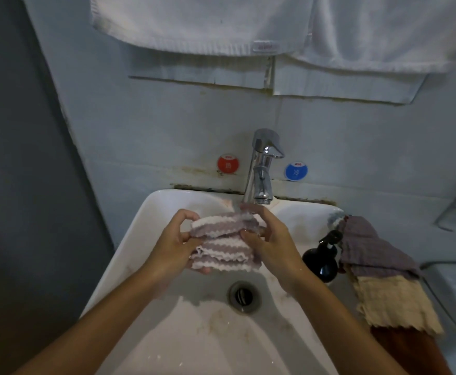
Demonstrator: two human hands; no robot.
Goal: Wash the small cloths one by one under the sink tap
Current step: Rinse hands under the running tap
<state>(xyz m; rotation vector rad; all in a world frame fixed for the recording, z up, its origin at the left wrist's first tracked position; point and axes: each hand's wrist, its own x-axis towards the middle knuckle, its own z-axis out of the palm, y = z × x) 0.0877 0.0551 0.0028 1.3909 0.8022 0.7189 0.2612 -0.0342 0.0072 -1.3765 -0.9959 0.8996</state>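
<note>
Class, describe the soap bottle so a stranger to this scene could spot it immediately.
Start at the white sink and go to its right rim. The soap bottle stands there, just left of the draped purple and cream cloths. It alone is round, glossy black, with a pump top.

A white ceramic rectangular sink (pixel 129 255) carries the things, with a round metal drain (pixel 244 295) in its basin floor. On its right rim stands a round black glossy pump bottle (pixel 321 262), and just beside it lies a heap of crinkled cloths (pixel 378 269), grey-purple over cream over rust-brown, draping over the edge.
</note>
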